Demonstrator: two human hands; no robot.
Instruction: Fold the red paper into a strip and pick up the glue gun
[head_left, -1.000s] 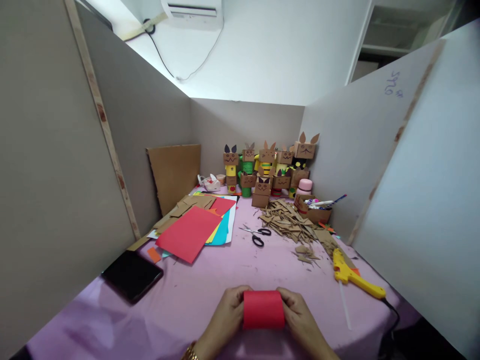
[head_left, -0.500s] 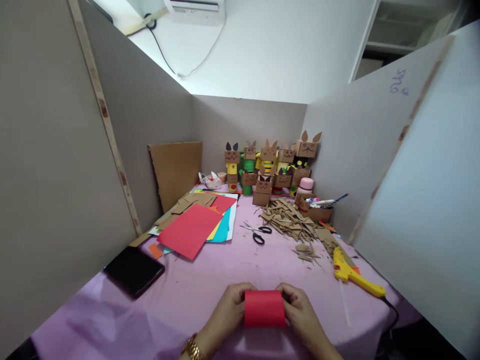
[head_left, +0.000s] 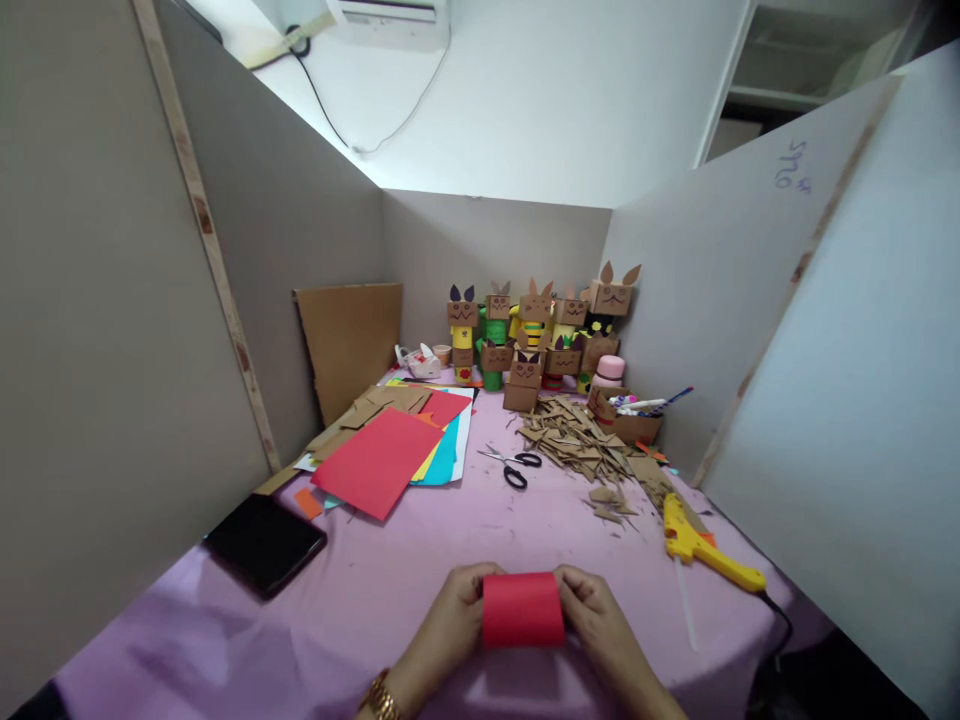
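A piece of red paper [head_left: 523,612], curved like a tube, is held up over the front of the table between both hands. My left hand [head_left: 459,608] grips its left edge, fingertips partly hidden behind the paper. At the opposite edge, my right hand [head_left: 592,610] pinches the paper between thumb and fingers. Beyond the hands, black-handled scissors [head_left: 514,467] lie with their blades apart. Whether the paper is joined at the back cannot be seen.
Red and coloured paper sheets [head_left: 381,460] lie left, near a black tablet [head_left: 265,543]. A yellow glue gun [head_left: 709,552] with a cord rests at right. Cardboard scraps [head_left: 574,438] are piled before several cardboard animal figures [head_left: 523,380]. A box of pens [head_left: 630,425] stands back right.
The red paper has shifted slightly left and upward in view, with both hands still on it. Its right edge tilts a little more. Everything else stays put apart from a small camera shift.
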